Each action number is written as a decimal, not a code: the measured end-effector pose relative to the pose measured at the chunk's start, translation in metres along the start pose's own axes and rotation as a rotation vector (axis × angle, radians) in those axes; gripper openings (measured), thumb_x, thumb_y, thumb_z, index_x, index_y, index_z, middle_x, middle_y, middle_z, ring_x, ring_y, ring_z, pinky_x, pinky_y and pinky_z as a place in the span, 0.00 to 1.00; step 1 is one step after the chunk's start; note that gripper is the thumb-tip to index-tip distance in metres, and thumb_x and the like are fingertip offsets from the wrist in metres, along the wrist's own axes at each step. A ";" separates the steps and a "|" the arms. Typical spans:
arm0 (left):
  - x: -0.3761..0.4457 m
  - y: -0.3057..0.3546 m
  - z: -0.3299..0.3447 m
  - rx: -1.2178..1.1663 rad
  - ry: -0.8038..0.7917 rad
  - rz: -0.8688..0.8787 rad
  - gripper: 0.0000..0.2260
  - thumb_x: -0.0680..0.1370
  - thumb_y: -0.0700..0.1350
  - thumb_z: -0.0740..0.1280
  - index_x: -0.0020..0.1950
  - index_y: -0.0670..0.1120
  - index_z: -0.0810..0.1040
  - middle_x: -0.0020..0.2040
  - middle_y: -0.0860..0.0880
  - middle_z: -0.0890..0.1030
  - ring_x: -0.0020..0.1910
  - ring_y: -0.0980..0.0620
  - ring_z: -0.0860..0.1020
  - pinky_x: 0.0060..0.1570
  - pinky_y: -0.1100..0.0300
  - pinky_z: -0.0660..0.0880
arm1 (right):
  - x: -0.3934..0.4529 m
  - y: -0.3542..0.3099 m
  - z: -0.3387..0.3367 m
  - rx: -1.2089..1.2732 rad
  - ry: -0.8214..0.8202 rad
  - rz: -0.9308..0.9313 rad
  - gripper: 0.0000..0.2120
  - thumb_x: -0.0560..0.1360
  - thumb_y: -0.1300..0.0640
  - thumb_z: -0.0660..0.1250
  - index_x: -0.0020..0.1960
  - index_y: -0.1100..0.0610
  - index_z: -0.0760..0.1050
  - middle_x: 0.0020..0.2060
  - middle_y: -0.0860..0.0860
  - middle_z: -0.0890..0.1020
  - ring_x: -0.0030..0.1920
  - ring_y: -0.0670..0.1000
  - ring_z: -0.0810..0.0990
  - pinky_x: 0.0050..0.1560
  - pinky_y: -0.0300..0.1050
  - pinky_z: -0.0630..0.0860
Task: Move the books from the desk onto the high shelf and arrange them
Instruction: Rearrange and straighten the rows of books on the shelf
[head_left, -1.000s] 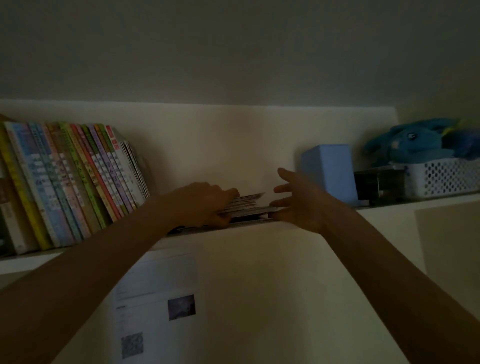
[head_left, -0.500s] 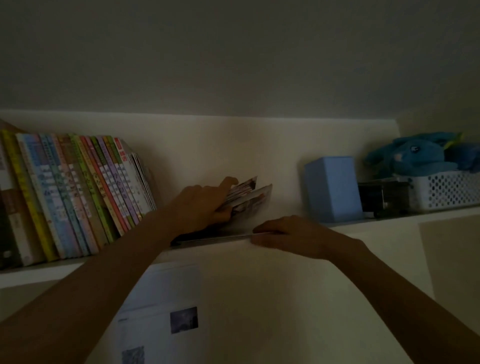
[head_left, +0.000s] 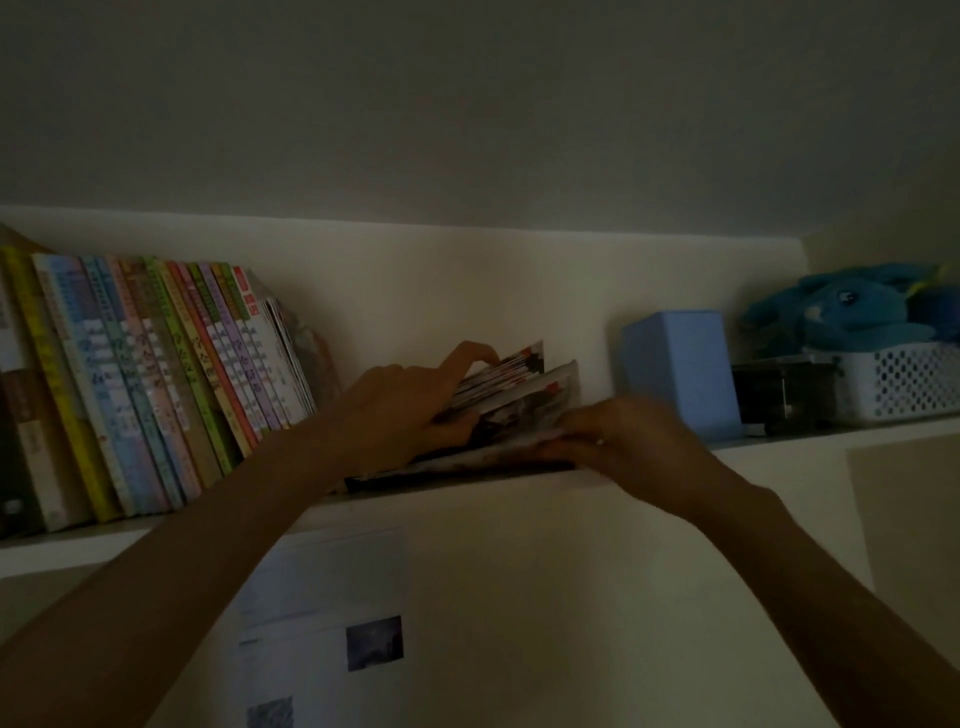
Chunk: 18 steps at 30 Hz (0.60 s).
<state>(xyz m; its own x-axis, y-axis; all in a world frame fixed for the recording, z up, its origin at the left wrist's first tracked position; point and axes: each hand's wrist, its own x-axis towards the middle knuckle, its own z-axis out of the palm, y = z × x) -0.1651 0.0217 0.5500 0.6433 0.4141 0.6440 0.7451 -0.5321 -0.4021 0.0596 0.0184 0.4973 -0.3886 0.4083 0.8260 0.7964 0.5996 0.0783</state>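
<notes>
The room is dim, and the view looks up at a high shelf (head_left: 779, 441) fixed on a pale wall. On the middle of the shelf lies a small pile of thin books (head_left: 511, 402), tilted so that the far edges rise toward the wall and the near edges rest at the front edge of the shelf. The left hand (head_left: 410, 410) grips the left part of this pile: the thumb is under it and the fingers are curled over the top, with the index finger hooked on the upper corners of the spines. The right hand (head_left: 618, 431) is on the lower right part of the pile, near the shelf edge; its fingers are bent on the lowest cover, but the hand is blurred, so I cannot tell if it really pinches the book or only presses it.

To the left of the pile stands a row of colourful books (head_left: 156, 384), all leaning to the left. To the right there is a blue box (head_left: 680, 374), then a dark object (head_left: 784, 397) that I cannot identify, then a white basket (head_left: 904, 379) with holes, and a blue plush toy (head_left: 852, 312) lies on top of it. Under the shelf a printed sheet (head_left: 322, 623) hangs on the wall.
</notes>
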 end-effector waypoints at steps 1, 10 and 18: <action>0.000 -0.001 0.000 -0.019 -0.003 -0.001 0.24 0.80 0.54 0.57 0.72 0.55 0.50 0.49 0.54 0.78 0.29 0.63 0.70 0.25 0.72 0.66 | 0.001 0.000 0.006 -0.037 0.191 0.005 0.11 0.74 0.46 0.66 0.53 0.47 0.82 0.41 0.46 0.84 0.36 0.46 0.80 0.31 0.31 0.70; -0.006 -0.003 0.017 -0.090 0.149 -0.200 0.26 0.75 0.66 0.57 0.69 0.55 0.63 0.53 0.52 0.80 0.44 0.53 0.78 0.43 0.59 0.75 | 0.021 -0.019 0.053 -0.022 0.386 0.590 0.23 0.77 0.39 0.54 0.44 0.57 0.74 0.34 0.52 0.77 0.36 0.53 0.77 0.31 0.42 0.67; -0.004 0.003 0.021 -0.524 0.511 -0.545 0.12 0.78 0.52 0.64 0.54 0.45 0.71 0.41 0.53 0.75 0.38 0.54 0.75 0.33 0.64 0.71 | 0.098 -0.046 0.037 0.817 0.155 0.396 0.23 0.81 0.44 0.49 0.74 0.49 0.59 0.69 0.55 0.70 0.65 0.57 0.72 0.68 0.55 0.67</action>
<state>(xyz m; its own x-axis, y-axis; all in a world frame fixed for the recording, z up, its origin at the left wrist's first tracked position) -0.1612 0.0341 0.5322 -0.0239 0.3950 0.9184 0.6671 -0.6779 0.3090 -0.0323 0.0564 0.5538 -0.0442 0.6259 0.7786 0.2605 0.7596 -0.5959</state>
